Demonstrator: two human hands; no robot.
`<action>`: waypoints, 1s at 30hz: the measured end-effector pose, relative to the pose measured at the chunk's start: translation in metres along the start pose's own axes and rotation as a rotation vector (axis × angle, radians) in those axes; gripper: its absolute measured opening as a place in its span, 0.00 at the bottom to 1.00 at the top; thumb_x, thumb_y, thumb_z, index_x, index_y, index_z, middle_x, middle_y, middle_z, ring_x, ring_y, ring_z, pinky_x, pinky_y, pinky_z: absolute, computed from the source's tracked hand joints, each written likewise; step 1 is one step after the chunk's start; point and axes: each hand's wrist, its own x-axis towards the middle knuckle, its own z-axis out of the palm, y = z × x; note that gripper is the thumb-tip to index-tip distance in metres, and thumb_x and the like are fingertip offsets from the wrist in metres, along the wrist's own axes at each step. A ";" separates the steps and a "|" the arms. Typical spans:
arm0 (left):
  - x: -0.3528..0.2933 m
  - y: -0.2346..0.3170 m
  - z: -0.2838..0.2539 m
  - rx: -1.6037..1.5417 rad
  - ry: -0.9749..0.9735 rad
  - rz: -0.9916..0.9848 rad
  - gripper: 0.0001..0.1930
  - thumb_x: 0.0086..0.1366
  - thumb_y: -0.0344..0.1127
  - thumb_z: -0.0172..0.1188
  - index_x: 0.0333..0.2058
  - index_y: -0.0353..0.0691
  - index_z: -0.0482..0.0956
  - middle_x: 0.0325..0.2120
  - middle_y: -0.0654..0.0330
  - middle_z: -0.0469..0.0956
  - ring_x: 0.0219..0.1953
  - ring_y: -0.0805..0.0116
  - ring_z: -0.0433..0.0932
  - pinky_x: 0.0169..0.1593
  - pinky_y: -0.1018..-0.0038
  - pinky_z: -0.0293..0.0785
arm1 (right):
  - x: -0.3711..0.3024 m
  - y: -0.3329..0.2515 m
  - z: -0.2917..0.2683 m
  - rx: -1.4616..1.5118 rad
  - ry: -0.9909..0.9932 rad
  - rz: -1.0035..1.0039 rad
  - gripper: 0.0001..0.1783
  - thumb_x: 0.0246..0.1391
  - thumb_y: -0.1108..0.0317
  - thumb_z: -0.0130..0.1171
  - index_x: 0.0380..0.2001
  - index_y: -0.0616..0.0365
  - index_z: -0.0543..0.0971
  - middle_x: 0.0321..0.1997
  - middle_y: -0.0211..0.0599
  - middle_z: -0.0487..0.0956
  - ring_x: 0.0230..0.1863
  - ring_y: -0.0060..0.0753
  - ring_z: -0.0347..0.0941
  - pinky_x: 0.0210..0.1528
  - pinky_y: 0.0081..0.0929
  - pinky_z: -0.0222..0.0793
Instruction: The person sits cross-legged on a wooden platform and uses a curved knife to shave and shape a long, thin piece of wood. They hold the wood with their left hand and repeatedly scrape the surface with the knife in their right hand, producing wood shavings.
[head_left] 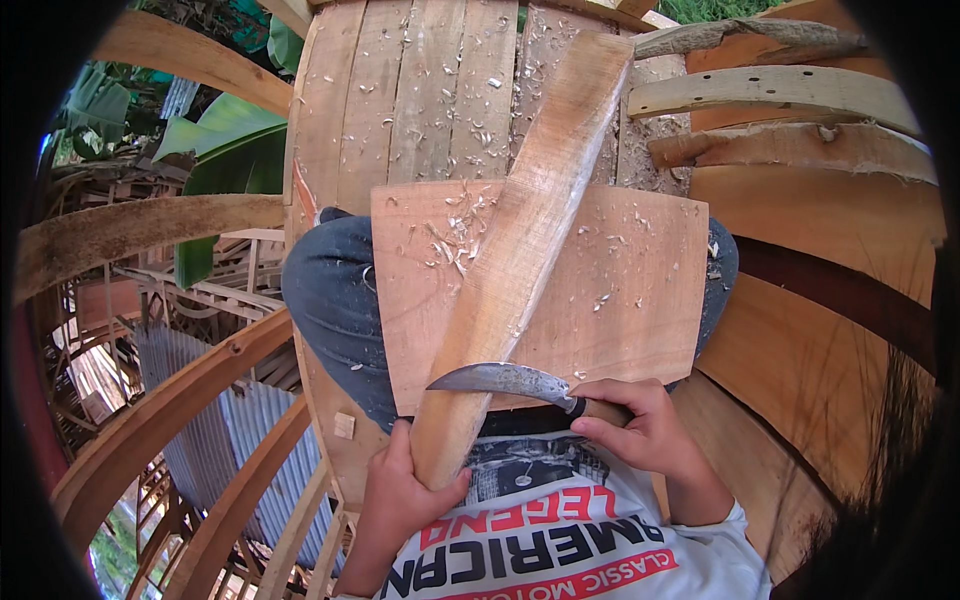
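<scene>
Several curved wooden ribs [183, 420], far left, outside the board's left edge. No apparent bearing on the work.

One trouser leg [330, 310], dark, bent, under the board's left edge. Risk: a shift of the knee would tip the board.

One left hand [405, 492], below the board's lower left corner. Grip: closed around the plank's near end, thumb on the right side. Risk: cut fingers, if the knife slips toward the body.

One plank [530, 235], long, aslant from below the board's lower left corner to beyond its upper edge. Risk: rolling or swinging, since the left hand alone is seen holding it.

One lot of shavings [455, 245], loose, toward the board's upper left corner. Risk: sliding, if caught beneath the plank.

One knife [500, 380], curved blade across the plank, near the board's lower edge. Contact and cutting side: cannot tell. Risk: a gouge, from biting too deep.

One board [640, 325], flat across the lap. Risk: scoring, if the blade overruns.

One right hand [635, 425], at the board's lower right corner. Grip: fully wrapped on the knife's handle. Risk: twisting, if it loosens.
</scene>
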 end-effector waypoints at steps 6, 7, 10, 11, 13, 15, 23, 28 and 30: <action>-0.001 0.000 -0.003 -0.016 -0.008 -0.012 0.31 0.44 0.35 0.72 0.46 0.34 0.68 0.35 0.48 0.78 0.39 0.53 0.80 0.43 0.64 0.75 | -0.004 0.019 -0.030 0.439 0.398 0.039 0.17 0.53 0.72 0.65 0.45 0.68 0.78 0.30 0.38 0.83 0.30 0.27 0.78 0.35 0.21 0.73; -0.001 0.000 -0.003 -0.022 -0.008 -0.005 0.31 0.44 0.35 0.72 0.46 0.34 0.68 0.35 0.48 0.78 0.38 0.54 0.80 0.43 0.65 0.75 | -0.007 0.020 -0.042 0.582 0.423 0.071 0.17 0.53 0.72 0.65 0.45 0.68 0.78 0.30 0.37 0.83 0.30 0.27 0.78 0.36 0.21 0.73; -0.001 -0.001 -0.002 -0.029 -0.004 0.011 0.31 0.44 0.35 0.72 0.46 0.34 0.68 0.35 0.49 0.78 0.38 0.55 0.80 0.43 0.66 0.75 | -0.014 0.006 -0.050 0.545 0.162 0.057 0.17 0.53 0.72 0.65 0.45 0.68 0.78 0.31 0.37 0.83 0.33 0.27 0.78 0.38 0.21 0.73; 0.000 -0.001 -0.001 -0.029 -0.002 0.018 0.31 0.44 0.35 0.72 0.47 0.34 0.68 0.35 0.49 0.78 0.38 0.56 0.80 0.43 0.66 0.75 | -0.011 -0.001 -0.036 0.383 0.061 0.102 0.17 0.53 0.72 0.65 0.45 0.68 0.78 0.32 0.38 0.83 0.34 0.26 0.78 0.39 0.21 0.72; -0.001 0.000 -0.002 -0.044 -0.016 -0.007 0.31 0.44 0.34 0.72 0.46 0.34 0.68 0.35 0.49 0.78 0.38 0.57 0.80 0.43 0.66 0.75 | -0.005 -0.005 -0.017 0.175 -0.022 0.134 0.17 0.52 0.72 0.66 0.45 0.69 0.78 0.33 0.40 0.83 0.36 0.25 0.78 0.41 0.21 0.72; -0.002 -0.001 -0.002 -0.044 -0.020 -0.014 0.31 0.44 0.34 0.72 0.46 0.34 0.68 0.35 0.50 0.78 0.38 0.57 0.80 0.43 0.67 0.75 | 0.000 0.010 -0.004 0.107 0.010 0.082 0.17 0.52 0.71 0.67 0.44 0.69 0.79 0.36 0.42 0.83 0.38 0.24 0.77 0.42 0.21 0.72; 0.000 -0.001 -0.001 -0.027 -0.033 -0.051 0.31 0.44 0.34 0.72 0.46 0.33 0.68 0.36 0.49 0.78 0.39 0.57 0.80 0.43 0.66 0.75 | 0.001 -0.002 -0.006 0.047 -0.042 0.098 0.16 0.50 0.73 0.68 0.42 0.68 0.81 0.37 0.42 0.84 0.38 0.21 0.77 0.42 0.20 0.71; 0.001 -0.001 -0.001 -0.043 -0.028 -0.022 0.31 0.45 0.34 0.72 0.47 0.33 0.68 0.36 0.48 0.78 0.40 0.57 0.80 0.43 0.66 0.75 | 0.003 0.000 -0.002 0.049 -0.056 0.079 0.15 0.51 0.71 0.68 0.41 0.68 0.81 0.33 0.45 0.84 0.35 0.23 0.79 0.39 0.22 0.73; 0.000 -0.001 -0.002 -0.042 -0.042 -0.033 0.31 0.45 0.34 0.72 0.47 0.33 0.68 0.37 0.48 0.78 0.40 0.57 0.80 0.44 0.66 0.75 | 0.001 0.006 0.000 0.065 0.003 0.050 0.16 0.50 0.71 0.68 0.42 0.68 0.81 0.33 0.45 0.84 0.35 0.23 0.78 0.39 0.22 0.73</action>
